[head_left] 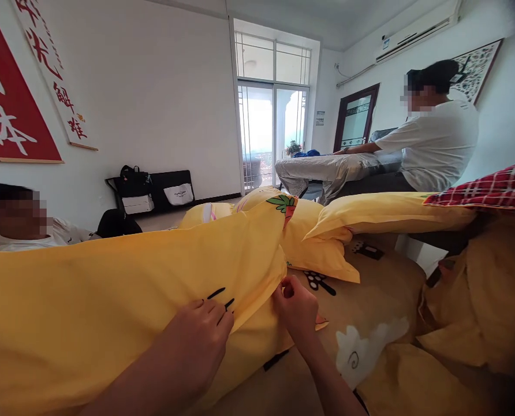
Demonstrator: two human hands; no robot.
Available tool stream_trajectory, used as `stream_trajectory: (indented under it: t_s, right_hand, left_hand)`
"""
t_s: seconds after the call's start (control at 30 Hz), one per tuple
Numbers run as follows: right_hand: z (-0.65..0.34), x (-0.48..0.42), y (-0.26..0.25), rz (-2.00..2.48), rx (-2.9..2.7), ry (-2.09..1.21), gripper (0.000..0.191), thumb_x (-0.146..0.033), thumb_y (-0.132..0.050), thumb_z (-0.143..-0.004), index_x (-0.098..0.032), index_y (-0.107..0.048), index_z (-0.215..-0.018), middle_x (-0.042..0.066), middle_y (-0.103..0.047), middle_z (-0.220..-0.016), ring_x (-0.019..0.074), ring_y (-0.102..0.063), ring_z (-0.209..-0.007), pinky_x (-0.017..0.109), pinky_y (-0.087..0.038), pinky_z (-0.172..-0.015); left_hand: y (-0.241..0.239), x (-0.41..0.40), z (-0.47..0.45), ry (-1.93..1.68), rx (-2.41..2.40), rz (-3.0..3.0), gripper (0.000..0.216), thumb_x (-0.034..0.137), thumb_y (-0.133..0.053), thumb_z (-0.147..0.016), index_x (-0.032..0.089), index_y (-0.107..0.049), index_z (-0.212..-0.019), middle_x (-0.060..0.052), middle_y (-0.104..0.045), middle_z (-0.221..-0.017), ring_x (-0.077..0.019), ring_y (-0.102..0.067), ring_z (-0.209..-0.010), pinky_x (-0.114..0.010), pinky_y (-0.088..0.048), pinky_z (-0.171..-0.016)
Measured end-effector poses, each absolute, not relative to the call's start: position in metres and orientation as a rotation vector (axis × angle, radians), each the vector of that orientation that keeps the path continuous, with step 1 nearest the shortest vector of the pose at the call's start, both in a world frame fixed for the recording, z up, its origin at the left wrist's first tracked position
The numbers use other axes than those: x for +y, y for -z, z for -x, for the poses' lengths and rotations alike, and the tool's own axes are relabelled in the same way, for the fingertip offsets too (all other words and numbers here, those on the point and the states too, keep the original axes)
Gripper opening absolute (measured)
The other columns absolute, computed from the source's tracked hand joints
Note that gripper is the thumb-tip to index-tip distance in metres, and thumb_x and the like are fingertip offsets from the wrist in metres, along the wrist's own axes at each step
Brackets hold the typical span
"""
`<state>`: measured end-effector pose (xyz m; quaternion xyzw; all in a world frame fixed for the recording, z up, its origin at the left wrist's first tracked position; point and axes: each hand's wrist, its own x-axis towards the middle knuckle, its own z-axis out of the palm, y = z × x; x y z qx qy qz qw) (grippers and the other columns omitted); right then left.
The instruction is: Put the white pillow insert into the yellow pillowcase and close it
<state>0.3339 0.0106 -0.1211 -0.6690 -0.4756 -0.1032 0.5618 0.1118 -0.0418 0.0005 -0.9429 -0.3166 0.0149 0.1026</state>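
A large yellow bedding cloth (123, 289) with black printed strokes stretches across the left and middle of the view. My left hand (197, 341) is closed on it near those strokes, its fingers bunching the fabric. Just to the right, my right hand (298, 309) pinches the cloth's folded edge between thumb and fingers. Beyond my right hand lies a yellow pillowcase (335, 263) with a pointed corner. Under both spreads a brown printed blanket (383, 294) with a white animal figure.
A yellow pillow (391, 214) and a red plaid cloth (491, 185) lie at the right, above crumpled yellow fabric (478, 312). A person (439, 138) sits at a covered table (305, 167); another person (28, 231) is at the left. A black bench (157, 196) holds bags.
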Motion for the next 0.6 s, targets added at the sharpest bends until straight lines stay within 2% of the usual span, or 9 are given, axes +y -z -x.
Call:
stream_trajectory:
  t_s: [0.13,0.23,0.3,0.37,0.43,0.5,0.57,0.6]
  right_hand:
    - [-0.338,0.014,0.124,1.615,-1.204,0.398,0.019,-0.033,-0.047,-0.075,-0.021,-0.048,-0.061,-0.003,-0.048,-0.048,0.0129,-0.044,-0.045,0.025,-0.022,-0.048]
    - [-0.341,0.017,0.117,1.561,-1.269,0.479,0.014,-0.030,-0.047,-0.077,-0.020,-0.054,-0.070,0.000,-0.053,-0.055,0.0163,-0.050,-0.052,0.027,-0.031,-0.052]
    - [-0.339,0.021,0.108,1.449,-1.330,0.555,0.022,-0.028,-0.046,-0.078,-0.017,-0.060,-0.090,0.007,-0.064,-0.078,0.0219,-0.059,-0.073,0.031,-0.041,-0.066]
    - [-0.335,0.027,0.102,1.345,-1.485,0.549,0.039,-0.023,-0.043,-0.082,-0.016,-0.057,-0.118,0.014,-0.064,-0.112,0.0255,-0.057,-0.103,0.037,-0.041,-0.086]
    - [-0.328,0.040,0.104,1.299,-1.723,0.384,0.051,-0.020,-0.036,-0.088,-0.019,-0.046,-0.137,0.013,-0.053,-0.135,0.0237,-0.048,-0.123,0.038,-0.035,-0.097]
    - [-0.322,0.056,0.118,1.312,-1.934,0.115,0.053,-0.024,-0.028,-0.094,-0.022,-0.034,-0.147,0.010,-0.041,-0.147,0.0206,-0.038,-0.134,0.038,-0.032,-0.102]
    - [-0.320,0.071,0.140,1.400,-2.023,-0.156,0.053,-0.033,-0.023,-0.097,-0.022,-0.031,-0.149,0.008,-0.035,-0.151,0.0194,-0.033,-0.138,0.040,-0.030,-0.106]
    - [-0.320,0.077,0.151,1.462,-2.025,-0.262,0.054,-0.037,-0.023,-0.097,-0.021,-0.033,-0.148,0.009,-0.036,-0.151,0.0200,-0.033,-0.138,0.041,-0.028,-0.107]
  left_hand:
    - [0.005,-0.041,-0.111,0.027,-0.899,2.782,0.021,0.007,-0.034,-0.083,0.019,-0.051,-0.082,-0.006,-0.057,-0.083,-0.0232,-0.050,-0.071,-0.037,-0.040,-0.063]
    - [0.008,-0.036,-0.109,0.121,-0.887,2.728,0.021,0.007,-0.034,-0.083,0.019,-0.051,-0.080,-0.006,-0.057,-0.083,-0.0231,-0.051,-0.071,-0.038,-0.042,-0.063]
    - [0.010,-0.030,-0.105,0.190,-0.869,2.680,0.022,0.005,-0.034,-0.083,0.018,-0.052,-0.080,-0.006,-0.057,-0.081,-0.0227,-0.052,-0.072,-0.037,-0.044,-0.064]
    - [0.013,-0.019,-0.101,0.269,-0.847,2.600,0.026,0.003,-0.032,-0.083,0.017,-0.054,-0.081,-0.008,-0.059,-0.083,-0.0230,-0.055,-0.077,-0.037,-0.046,-0.068]
    - [0.023,-0.002,-0.094,0.378,-0.851,2.480,0.031,0.001,-0.029,-0.085,0.015,-0.056,-0.086,-0.012,-0.062,-0.102,-0.0268,-0.058,-0.099,-0.042,-0.047,-0.082]
    - [0.040,0.021,-0.087,0.456,-0.945,2.401,0.035,0.002,-0.027,-0.087,0.014,-0.059,-0.094,-0.016,-0.052,-0.132,-0.0313,-0.044,-0.127,-0.051,-0.039,-0.100]
    - [0.063,0.046,-0.078,0.418,-1.150,2.444,0.038,0.006,-0.026,-0.091,0.013,-0.058,-0.109,-0.015,-0.038,-0.148,-0.0314,-0.029,-0.140,-0.054,-0.028,-0.110]
    - [0.074,0.058,-0.073,0.360,-1.274,2.501,0.039,0.009,-0.026,-0.092,0.012,-0.055,-0.118,-0.015,-0.036,-0.149,-0.0307,-0.027,-0.141,-0.054,-0.027,-0.112]
